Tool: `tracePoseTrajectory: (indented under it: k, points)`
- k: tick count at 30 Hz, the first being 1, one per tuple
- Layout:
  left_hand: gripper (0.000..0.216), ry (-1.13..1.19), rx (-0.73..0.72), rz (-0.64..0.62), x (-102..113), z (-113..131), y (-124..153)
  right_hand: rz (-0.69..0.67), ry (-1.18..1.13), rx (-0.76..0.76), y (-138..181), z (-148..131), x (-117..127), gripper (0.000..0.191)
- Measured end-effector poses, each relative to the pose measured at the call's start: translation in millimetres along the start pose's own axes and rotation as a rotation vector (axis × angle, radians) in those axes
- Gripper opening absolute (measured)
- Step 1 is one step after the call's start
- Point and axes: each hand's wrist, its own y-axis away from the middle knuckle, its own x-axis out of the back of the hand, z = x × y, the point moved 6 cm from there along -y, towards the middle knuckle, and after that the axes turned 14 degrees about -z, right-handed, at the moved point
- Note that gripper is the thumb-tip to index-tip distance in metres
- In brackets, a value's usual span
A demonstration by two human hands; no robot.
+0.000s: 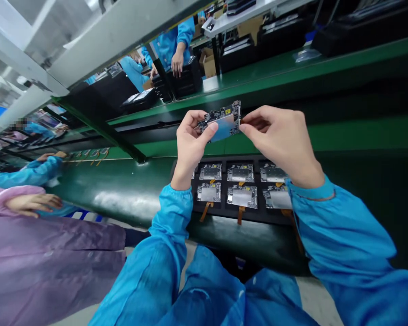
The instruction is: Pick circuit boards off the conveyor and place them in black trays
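A circuit board (pixel 224 127) with a shiny metal plate and a small yellow label is held up, tilted, above the bench. My left hand (pixel 192 142) grips it by its left side, thumb across the front. At its right edge, the thumb and forefinger of my right hand (pixel 280 140) are pinched together on the board's rim; anything else between those fingertips is hidden. Below both hands lies a black tray (pixel 224 217) with several similar boards (pixel 242 196) in its compartments. Orange ribbon strips (pixel 240 215) hang from the front row of boards.
A person in a pink-purple coat (pixel 54 258) stands close on my left. Farther along the green bench (pixel 122 185), another blue sleeve (pixel 30 170) reaches in near more boards. A green post (pixel 102 131) rises left of the tray. A worker's hand (pixel 177 63) rests on black trays opposite.
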Motion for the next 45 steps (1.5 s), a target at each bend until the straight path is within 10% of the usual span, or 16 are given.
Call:
tracePoseTrajectory:
  k: [34,39,45]
  points:
    - [0.045,-0.004,0.099,-0.118,-20.0,16.5,2.5,0.14,-0.323,0.115,-0.5,-12.2,9.8,0.022]
    - [0.049,-0.006,0.185,-0.043,3.4,23.8,38.0,-0.138,-0.322,0.053,-2.3,-15.5,-7.3,0.015]
    - [0.043,0.153,0.742,-0.002,76.9,-17.8,141.3,-0.202,-0.175,0.092,8.4,-26.9,9.9,0.017]
